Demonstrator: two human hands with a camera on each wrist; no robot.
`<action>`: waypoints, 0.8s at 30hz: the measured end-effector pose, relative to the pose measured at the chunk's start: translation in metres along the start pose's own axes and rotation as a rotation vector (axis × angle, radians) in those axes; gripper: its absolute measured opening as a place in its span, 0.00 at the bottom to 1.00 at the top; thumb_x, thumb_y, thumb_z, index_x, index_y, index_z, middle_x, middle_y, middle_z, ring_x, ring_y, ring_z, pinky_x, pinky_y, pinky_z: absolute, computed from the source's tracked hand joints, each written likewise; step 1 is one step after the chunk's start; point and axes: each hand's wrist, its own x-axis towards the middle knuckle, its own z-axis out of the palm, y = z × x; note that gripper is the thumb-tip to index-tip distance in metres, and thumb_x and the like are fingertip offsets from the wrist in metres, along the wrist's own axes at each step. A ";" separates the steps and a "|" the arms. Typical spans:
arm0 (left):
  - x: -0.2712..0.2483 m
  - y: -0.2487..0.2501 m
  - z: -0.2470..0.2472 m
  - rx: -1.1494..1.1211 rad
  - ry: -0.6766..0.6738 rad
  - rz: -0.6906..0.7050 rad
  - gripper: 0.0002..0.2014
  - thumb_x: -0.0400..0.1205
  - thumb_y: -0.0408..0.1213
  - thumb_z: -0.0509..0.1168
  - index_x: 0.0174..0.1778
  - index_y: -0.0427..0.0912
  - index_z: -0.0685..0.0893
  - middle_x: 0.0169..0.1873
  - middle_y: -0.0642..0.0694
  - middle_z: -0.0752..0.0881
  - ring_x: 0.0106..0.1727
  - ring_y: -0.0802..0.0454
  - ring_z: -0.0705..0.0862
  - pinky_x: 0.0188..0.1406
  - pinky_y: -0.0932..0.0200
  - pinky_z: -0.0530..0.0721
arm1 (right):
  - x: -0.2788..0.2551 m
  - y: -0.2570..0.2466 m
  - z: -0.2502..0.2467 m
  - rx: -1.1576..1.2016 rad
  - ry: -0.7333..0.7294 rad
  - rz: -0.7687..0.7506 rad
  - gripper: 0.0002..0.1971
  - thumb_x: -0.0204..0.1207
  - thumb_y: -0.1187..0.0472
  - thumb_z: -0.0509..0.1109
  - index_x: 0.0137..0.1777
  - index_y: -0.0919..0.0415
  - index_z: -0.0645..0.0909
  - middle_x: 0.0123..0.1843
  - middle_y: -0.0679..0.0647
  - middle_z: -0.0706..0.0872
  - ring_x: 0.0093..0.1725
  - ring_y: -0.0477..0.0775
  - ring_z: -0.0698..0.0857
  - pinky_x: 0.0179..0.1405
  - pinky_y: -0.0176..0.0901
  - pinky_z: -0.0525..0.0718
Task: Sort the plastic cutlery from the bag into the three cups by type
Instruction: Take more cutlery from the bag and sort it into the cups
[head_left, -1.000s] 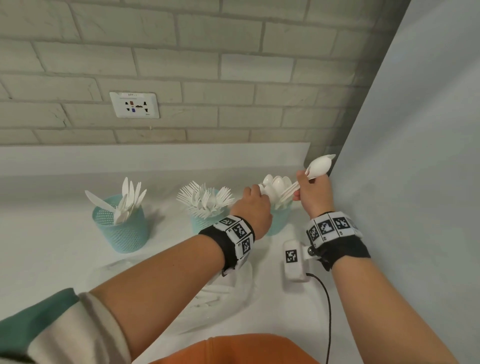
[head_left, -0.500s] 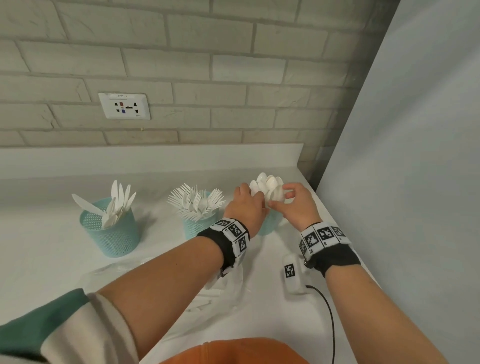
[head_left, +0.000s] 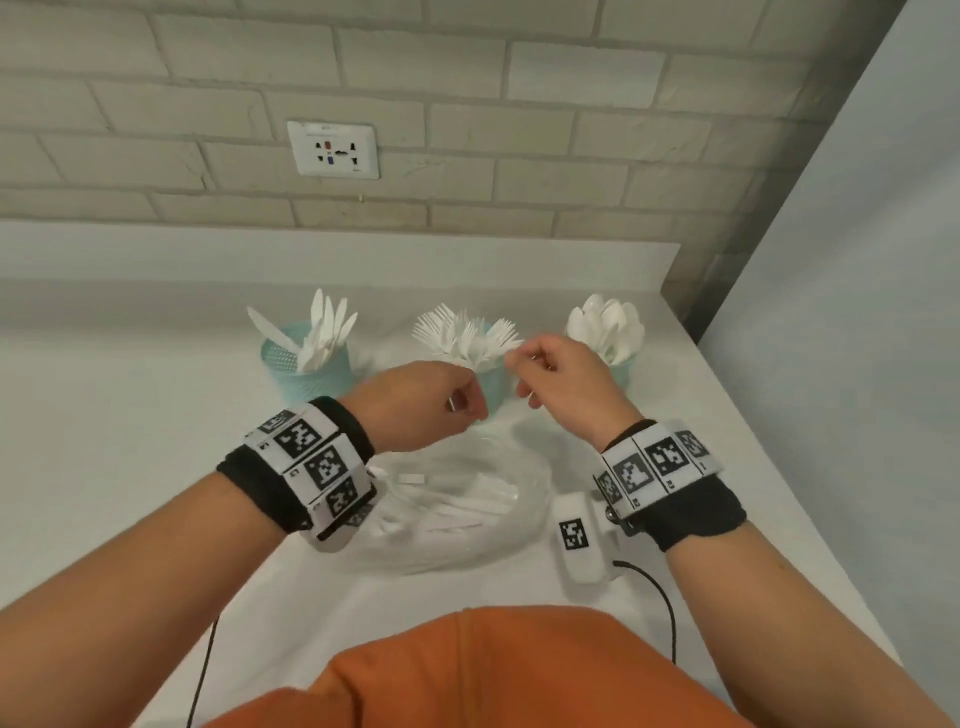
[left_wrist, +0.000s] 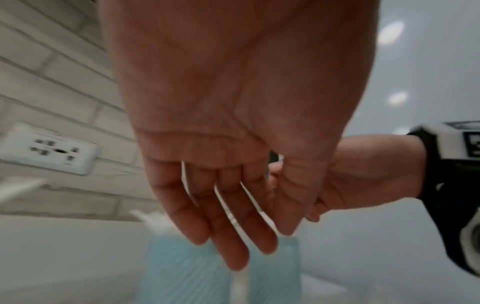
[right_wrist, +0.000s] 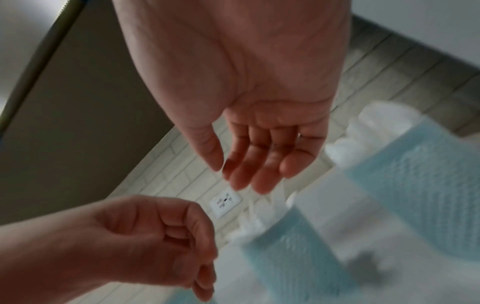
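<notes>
Three teal mesh cups stand in a row at the back of the white counter (head_left: 130, 415). The left cup (head_left: 291, 364) holds knives, the middle cup (head_left: 491, 387) forks (head_left: 467, 335), the right cup (head_left: 621, 371) spoons (head_left: 605, 325). My left hand (head_left: 465, 405) and right hand (head_left: 522, 376) hover close together in front of the fork cup. Both hold nothing. The left fingers (left_wrist: 228, 236) hang relaxed above the fork cup (left_wrist: 179, 277). The right fingers (right_wrist: 259, 164) are loosely spread, with the spoon cup (right_wrist: 420, 181) to their right. A clear plastic bag (head_left: 524, 514) with white cutlery lies under my wrists.
A grey panel (head_left: 857, 338) closes off the right side of the counter. A brick wall with a socket (head_left: 332, 150) stands behind the cups. A white marker-tagged device (head_left: 579, 540) with a black cable lies right of the bag. Orange cloth (head_left: 493, 670) is at the bottom.
The right hand held a spoon over the spoon cup, then let it go among the spoons. Both hands have drawn back left, empty, in front of the fork cup.
</notes>
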 end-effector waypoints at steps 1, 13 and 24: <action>-0.011 -0.014 0.000 0.014 -0.048 -0.020 0.07 0.79 0.38 0.64 0.44 0.56 0.84 0.43 0.60 0.83 0.47 0.59 0.83 0.54 0.57 0.82 | -0.005 -0.004 0.012 -0.033 -0.092 -0.009 0.08 0.80 0.53 0.65 0.42 0.55 0.82 0.31 0.49 0.84 0.29 0.46 0.81 0.40 0.39 0.80; -0.095 -0.116 0.018 0.285 -0.120 -0.442 0.44 0.67 0.46 0.77 0.78 0.59 0.62 0.74 0.48 0.61 0.71 0.45 0.67 0.65 0.48 0.78 | -0.031 0.022 0.084 -0.820 -0.625 0.093 0.40 0.66 0.57 0.79 0.77 0.51 0.64 0.74 0.52 0.69 0.71 0.56 0.73 0.69 0.52 0.76; -0.104 -0.117 0.032 -0.106 -0.072 -0.422 0.56 0.66 0.30 0.79 0.82 0.53 0.49 0.73 0.43 0.64 0.52 0.45 0.82 0.56 0.51 0.84 | -0.036 0.018 0.119 -0.726 -0.544 0.054 0.25 0.72 0.70 0.69 0.70 0.58 0.74 0.68 0.56 0.76 0.64 0.57 0.81 0.65 0.47 0.80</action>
